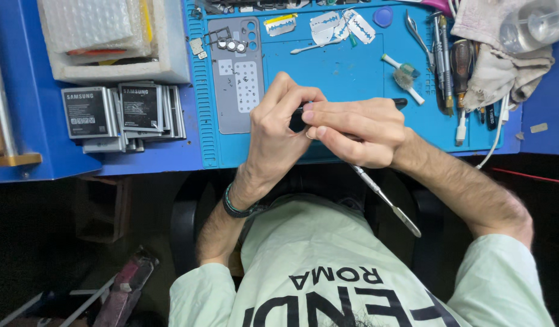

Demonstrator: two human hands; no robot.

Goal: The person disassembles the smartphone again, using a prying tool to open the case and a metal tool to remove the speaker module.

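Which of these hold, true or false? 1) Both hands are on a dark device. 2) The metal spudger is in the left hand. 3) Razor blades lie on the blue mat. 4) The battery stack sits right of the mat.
1) True: left hand and right hand both grip the dark device.
2) False: the metal spudger runs out from under the right hand.
3) True: razor blades lie at the top of the blue mat.
4) False: the battery stack sits left of the mat.
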